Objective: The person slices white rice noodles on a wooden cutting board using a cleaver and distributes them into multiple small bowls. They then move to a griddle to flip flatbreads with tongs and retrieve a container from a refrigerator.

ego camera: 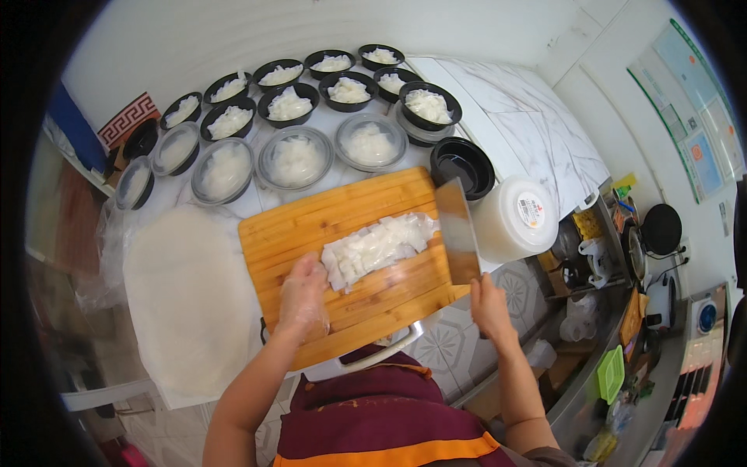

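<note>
A bamboo cutting board point(280, 233) lies before me, bearing a flattened stack of white rice-noodle strips point(379, 245) cut crosswise. My left hand point(306, 292), in a clear plastic glove, is at the stack's left end; its fingers look close together, and their inner side is hidden. My right hand point(487, 303) grips the handle of a broad cleaver point(458, 236). The blade stands at the board's right edge, just beyond the strips' right end. To the board's left lies a wide, pale sheet point(187, 292), probably of the same noodle material.
Several black bowls of white noodles point(348, 91) stand behind the board; the nearer row has clear lids point(296, 156). A black bowl point(462, 166) and a lidded translucent tub point(516, 219) stand close to the cleaver. A white handle point(385, 353) juts out at the front edge.
</note>
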`<act>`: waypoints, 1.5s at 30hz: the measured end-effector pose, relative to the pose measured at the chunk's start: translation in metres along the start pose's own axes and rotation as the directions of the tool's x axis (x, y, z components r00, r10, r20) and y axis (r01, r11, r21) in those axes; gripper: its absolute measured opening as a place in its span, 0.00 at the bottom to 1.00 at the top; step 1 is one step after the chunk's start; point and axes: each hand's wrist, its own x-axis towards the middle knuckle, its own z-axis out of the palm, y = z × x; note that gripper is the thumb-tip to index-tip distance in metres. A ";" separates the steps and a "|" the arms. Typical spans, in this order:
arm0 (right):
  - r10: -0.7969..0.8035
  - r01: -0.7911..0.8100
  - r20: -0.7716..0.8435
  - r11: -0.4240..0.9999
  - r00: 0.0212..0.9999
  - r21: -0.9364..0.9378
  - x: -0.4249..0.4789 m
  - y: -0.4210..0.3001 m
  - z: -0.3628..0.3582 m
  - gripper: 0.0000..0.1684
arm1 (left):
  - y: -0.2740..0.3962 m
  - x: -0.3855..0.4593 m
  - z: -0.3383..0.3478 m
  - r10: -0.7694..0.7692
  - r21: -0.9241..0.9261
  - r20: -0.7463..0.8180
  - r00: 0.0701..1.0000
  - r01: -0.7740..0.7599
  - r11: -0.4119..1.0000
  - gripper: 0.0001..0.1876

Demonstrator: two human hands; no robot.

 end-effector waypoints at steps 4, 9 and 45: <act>-0.026 0.027 0.035 0.999 0.999 -0.027 0.017 0.041 -0.013 0.11 | 0.041 -0.010 0.016 -0.374 -0.356 -0.035 0.927 0.338 0.871 0.28; -0.036 0.022 0.124 0.993 0.992 0.112 0.025 0.059 -0.008 0.10 | 0.026 0.017 0.030 -0.396 -0.453 0.186 0.899 0.436 0.778 0.27; -0.798 0.653 0.307 0.602 0.519 0.460 0.359 -0.610 0.288 0.17 | 0.267 0.333 -0.459 0.306 -0.697 -0.342 0.888 -0.459 0.551 0.28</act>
